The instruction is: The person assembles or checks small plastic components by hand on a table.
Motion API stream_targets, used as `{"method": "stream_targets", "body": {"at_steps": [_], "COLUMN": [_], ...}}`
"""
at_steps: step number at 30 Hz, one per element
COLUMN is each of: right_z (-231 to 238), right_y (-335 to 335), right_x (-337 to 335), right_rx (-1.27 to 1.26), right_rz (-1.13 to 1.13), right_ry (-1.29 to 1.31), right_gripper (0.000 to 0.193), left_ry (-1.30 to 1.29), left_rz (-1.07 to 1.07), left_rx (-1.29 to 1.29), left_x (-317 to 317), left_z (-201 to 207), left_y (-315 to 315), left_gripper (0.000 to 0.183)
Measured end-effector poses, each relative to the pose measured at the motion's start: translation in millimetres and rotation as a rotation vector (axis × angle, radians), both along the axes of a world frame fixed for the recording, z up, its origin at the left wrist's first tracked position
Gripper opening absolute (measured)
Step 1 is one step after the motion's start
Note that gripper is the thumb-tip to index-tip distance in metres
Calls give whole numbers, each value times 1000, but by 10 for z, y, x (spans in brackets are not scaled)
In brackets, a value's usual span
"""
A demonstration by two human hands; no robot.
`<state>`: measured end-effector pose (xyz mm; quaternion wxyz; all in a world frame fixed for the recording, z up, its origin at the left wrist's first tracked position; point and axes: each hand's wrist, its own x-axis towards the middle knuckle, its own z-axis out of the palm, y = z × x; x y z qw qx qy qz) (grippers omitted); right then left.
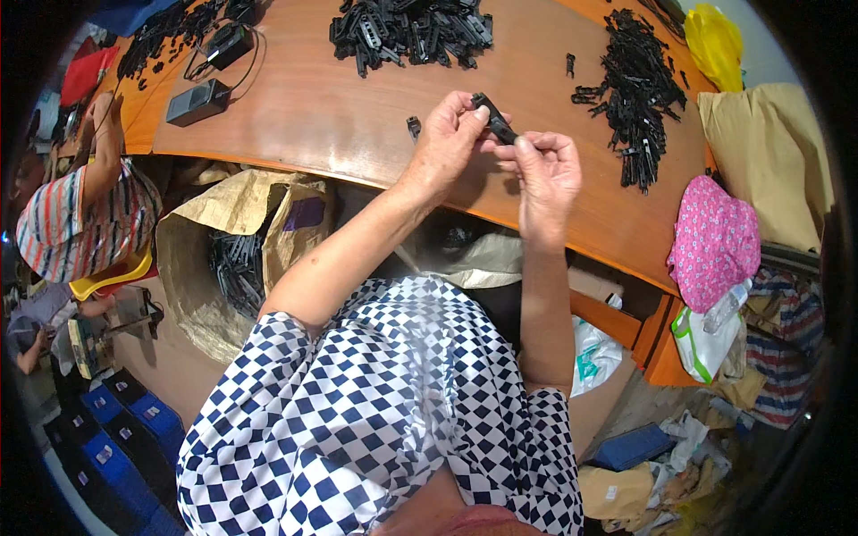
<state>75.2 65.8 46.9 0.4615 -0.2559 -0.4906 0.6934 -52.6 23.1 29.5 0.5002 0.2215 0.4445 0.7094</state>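
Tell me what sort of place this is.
Probably a small assembly or sorting workshop: heaps of black parts lie on a wooden table, an open sack by its edge holds dark pieces, and another person is nearby.

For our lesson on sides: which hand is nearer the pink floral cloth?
Right. The right hand is left of the pink floral cloth; the left hand is farther left.

Counter (295, 107): wood-look, smooth, slight sheen. Part (497, 125) over counter: blk plastic, smooth, semi-gloss. Pile (411, 36) on counter's far side: plastic look, mostly matt. Box (197, 104) on counter's L: matt plastic. Sack (189, 286) below counter's near edge: crinkly, woven-plastic look. Pink cloth (713, 234) at counter's R end: matt. Yel. bag (713, 45) past counter's far R: thin glossy plastic.
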Motion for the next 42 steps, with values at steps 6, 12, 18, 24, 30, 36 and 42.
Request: {"method": "stream_targets", "body": {"at_steps": [6, 12, 18, 24, 30, 36, 42], "right_z": [-69, -161, -334, -275, -73, -45, -27], "right_y": [-77, -82, -68, -130, -64, 146, 169], "right_x": [-103, -144, -172, -199, -55, 27, -42], "right_rx": [111, 113, 286, 223, 414, -116, -168], "right_rz": [-68, -89, -203, -153, -173, 348, 352], "right_ry": [-182, -148, -270, -270, -657, -345, -423], "right_gripper": [16, 15, 9, 11, 25, 37, 28], "left_ry": [189, 198, 117, 28, -45, 277, -4], "left_rz": [-9, -5, -36, -24, -34, -187, -175], "left_rx": [61, 74, 35, -12, 0, 36, 25], "left_x": [27, 84, 139, 53, -72, -135, -181], "left_z": [76, 15, 88, 44, 6, 105, 25], "left_y": [-45, -74, -151, -111, -162, -124, -98], "left_gripper": [14, 15, 20, 24, 24, 21, 21]}}
